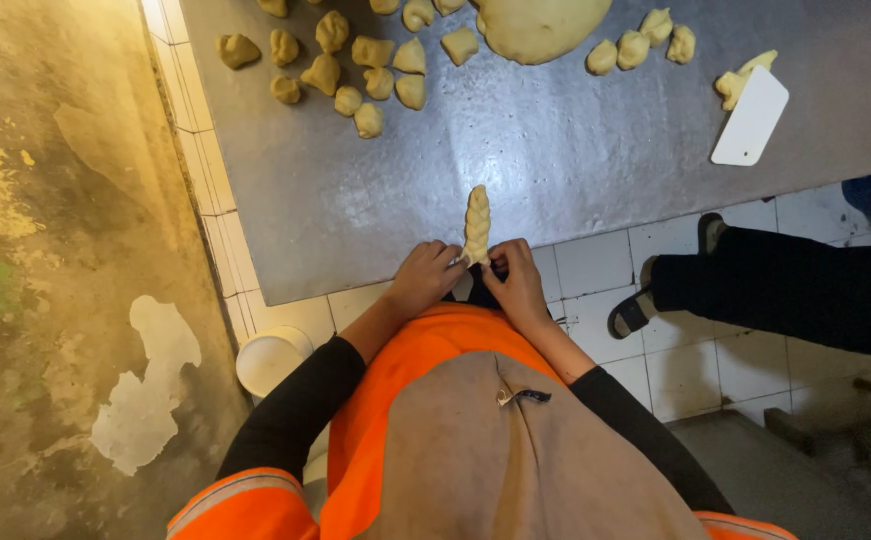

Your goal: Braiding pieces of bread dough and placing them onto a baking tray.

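Observation:
A short twisted strip of pale dough lies on the grey metal worktop, pointing away from me. My left hand and my right hand meet at its near end at the table's front edge, fingers pinched on the dough ends. Both forearms wear black sleeves under an orange vest.
Several small dough lumps lie at the back left, a large dough mound at the back, more lumps beside it. A white plastic scraper lies at the right. Another person's dark-trousered leg and sandal stand right; a white bucket below.

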